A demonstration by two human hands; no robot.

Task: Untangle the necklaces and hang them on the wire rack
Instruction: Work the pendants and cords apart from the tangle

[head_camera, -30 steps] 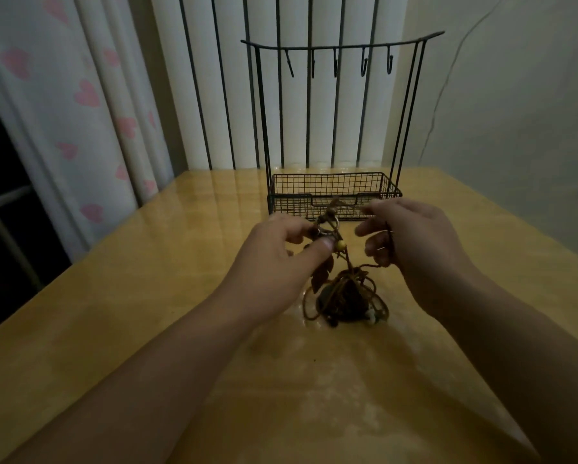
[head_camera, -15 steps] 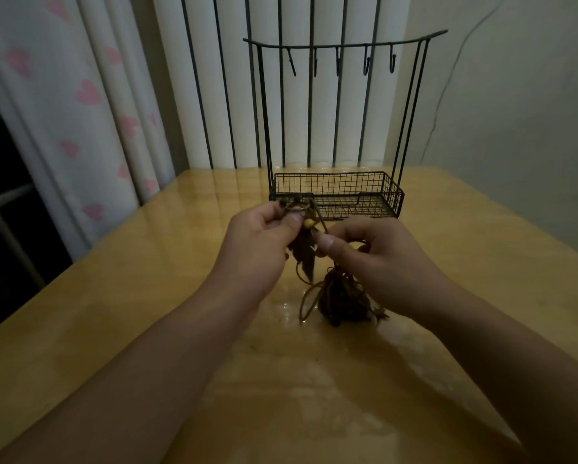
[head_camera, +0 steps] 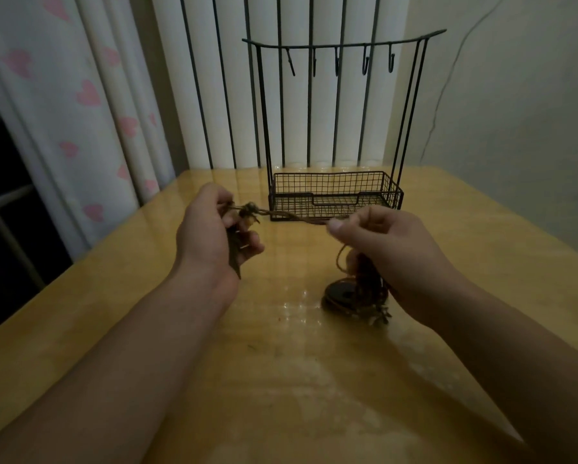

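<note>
Necklaces in a dark tangled clump at centre right of the frame, lower end with a round dark pendant touching the glossy wooden table. One brown cord pulled out from the clump, stretched nearly level across mid-frame between the two hands. Left hand, left of centre, fingers curled and pinching the cord's beaded end, with a long dark leaf-shaped charm dangling below the palm. Right hand, right of centre, thumb and forefinger pinching the cord's other end, remaining fingers curled round the top of the clump. Wire rack upright behind the hands at upper centre, mesh basket at its base on the table, five hooks along the top bar, all bare. Pale curtain with pink hearts at upper left. White vertical slats behind the rack.
</note>
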